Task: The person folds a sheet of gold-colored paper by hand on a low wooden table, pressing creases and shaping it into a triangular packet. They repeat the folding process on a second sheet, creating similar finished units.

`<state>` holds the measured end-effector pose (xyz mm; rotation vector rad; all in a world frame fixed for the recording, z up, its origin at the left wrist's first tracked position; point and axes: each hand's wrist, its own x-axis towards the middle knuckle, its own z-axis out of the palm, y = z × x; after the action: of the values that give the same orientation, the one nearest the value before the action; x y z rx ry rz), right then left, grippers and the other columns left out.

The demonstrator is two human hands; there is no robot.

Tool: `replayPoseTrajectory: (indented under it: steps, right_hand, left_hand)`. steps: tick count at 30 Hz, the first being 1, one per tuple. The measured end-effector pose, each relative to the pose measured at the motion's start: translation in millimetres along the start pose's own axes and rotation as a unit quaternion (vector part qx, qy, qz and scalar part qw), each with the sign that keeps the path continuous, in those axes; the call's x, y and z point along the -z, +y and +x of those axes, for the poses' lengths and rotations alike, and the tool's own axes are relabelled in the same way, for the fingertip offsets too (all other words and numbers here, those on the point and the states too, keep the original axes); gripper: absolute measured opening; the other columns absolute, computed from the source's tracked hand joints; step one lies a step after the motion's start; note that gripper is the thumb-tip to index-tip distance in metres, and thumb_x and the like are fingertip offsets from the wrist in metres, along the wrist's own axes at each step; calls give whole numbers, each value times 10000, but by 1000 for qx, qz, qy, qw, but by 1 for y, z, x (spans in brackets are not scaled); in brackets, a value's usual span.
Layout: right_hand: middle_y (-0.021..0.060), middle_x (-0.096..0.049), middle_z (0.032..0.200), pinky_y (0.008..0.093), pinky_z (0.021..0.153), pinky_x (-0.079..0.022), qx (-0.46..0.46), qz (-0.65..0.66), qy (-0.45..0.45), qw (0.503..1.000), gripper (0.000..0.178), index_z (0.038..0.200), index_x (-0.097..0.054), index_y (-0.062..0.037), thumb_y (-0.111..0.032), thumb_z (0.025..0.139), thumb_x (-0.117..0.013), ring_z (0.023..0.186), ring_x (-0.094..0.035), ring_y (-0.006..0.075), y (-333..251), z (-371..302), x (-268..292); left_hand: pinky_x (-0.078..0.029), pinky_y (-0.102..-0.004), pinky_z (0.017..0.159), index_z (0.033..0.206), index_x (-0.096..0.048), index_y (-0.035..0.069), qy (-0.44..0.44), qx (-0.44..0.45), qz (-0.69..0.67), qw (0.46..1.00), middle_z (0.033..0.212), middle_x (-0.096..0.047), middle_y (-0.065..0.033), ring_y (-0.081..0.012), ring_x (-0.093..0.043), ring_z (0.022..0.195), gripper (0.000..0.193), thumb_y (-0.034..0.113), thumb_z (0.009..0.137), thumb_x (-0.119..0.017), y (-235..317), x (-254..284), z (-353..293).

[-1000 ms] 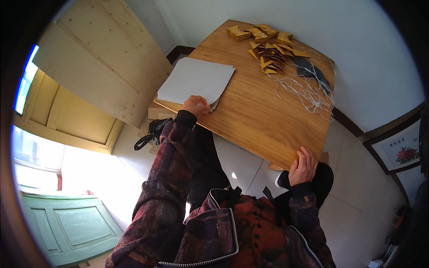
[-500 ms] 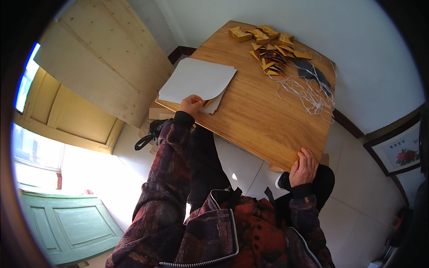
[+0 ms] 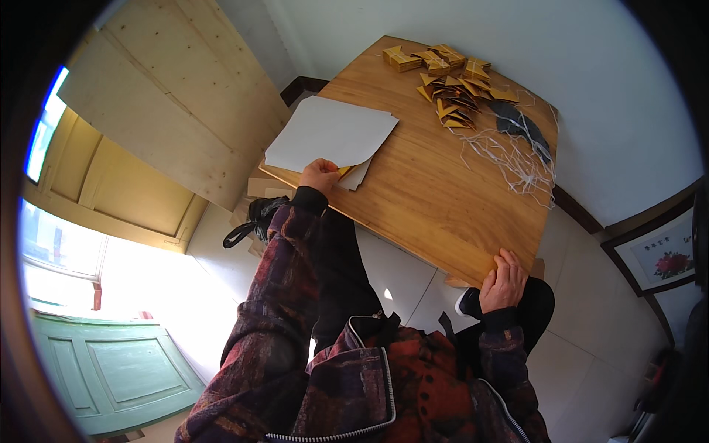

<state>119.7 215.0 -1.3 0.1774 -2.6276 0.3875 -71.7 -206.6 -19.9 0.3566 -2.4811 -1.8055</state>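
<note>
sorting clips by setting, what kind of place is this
Probably a room in a home used for craft work: a low wooden table on a tiled floor, folded gold paper pieces, and a framed flower picture.
</note>
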Motion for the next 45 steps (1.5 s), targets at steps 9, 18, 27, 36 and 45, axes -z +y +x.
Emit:
replayPoseTrajectory:
  steps: [9,18,27,36,45]
  right_hand:
    - [107,-561,1266,457,989,-386,2,14,8,1000,337,1113,-580,-39,-43,777,-599,1223,-498,327,1,0,0]
    - [79,-556,1274,434,988,-390,-16,16,4,1000,337,1110,-589,-51,-71,775,-627,1232,-492,310,0,1,4]
    - [70,-562,1252,421,955,-396,-46,39,12,998,358,1128,-581,-70,-86,774,-637,1230,-494,278,2,-3,1]
    - [159,-423,1417,448,1012,-377,-14,173,-10,985,634,1335,-472,-102,5,730,-626,1278,-446,330,11,-8,21]
    - [114,-614,1190,422,998,-431,-43,238,-9,970,431,1093,-612,-60,55,679,-630,1216,-528,325,22,-19,14]
  left_hand:
    - [-481,-281,631,845,-701,-7,12,-30,32,999,732,-655,-34,-118,-575,665,169,152,790,-711,7,-10,-13]
    - [-424,-370,824,757,-649,99,149,-155,284,935,851,-647,-11,-219,-595,878,132,191,754,-744,43,-24,-35]
    - [-312,-476,1000,816,-563,121,-77,-458,373,803,867,-610,-16,-218,-596,1020,125,114,760,-674,105,-123,-141]
    - [-448,-435,809,815,-547,81,-275,-481,287,781,793,-612,-72,-296,-619,777,114,140,796,-643,120,-210,-208]
    - [-455,-438,770,1042,-554,66,-338,-394,230,823,906,-625,-94,-340,-607,837,300,175,794,-684,120,-229,-230]
